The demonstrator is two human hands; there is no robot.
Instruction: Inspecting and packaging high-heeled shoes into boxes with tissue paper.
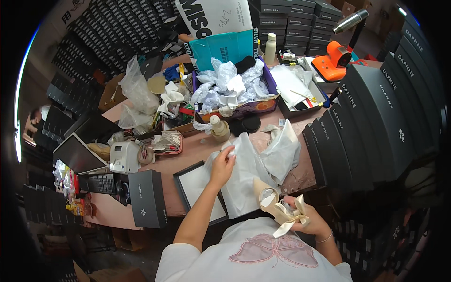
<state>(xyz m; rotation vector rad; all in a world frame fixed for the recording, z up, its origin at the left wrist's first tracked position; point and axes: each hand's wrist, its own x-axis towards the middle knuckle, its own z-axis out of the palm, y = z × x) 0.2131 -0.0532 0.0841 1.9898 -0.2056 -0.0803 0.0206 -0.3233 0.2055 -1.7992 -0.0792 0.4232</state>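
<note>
My right hand [311, 220] grips a cream shoe [266, 196] with a large bow, near my body at the table's front edge. White stuffing shows inside the shoe's opening. My left hand [222, 165] is closed at its fingertips on a small wad of white tissue paper [230, 149], above the table. Below and beside it, a white tissue sheet [244, 174] spreads over part of an open shoebox [186, 181]. To the right lies another crumpled white wrapping sheet [283, 152].
Tall stacks of dark shoeboxes [371, 108] crowd the right side. At the back stands a purple bin [270, 101] of crumpled paper, beside an orange heat tool [332, 61]. A bottle [219, 129], label printer [124, 156], monitor [80, 155] and closed shoebox [146, 198] occupy the left and middle.
</note>
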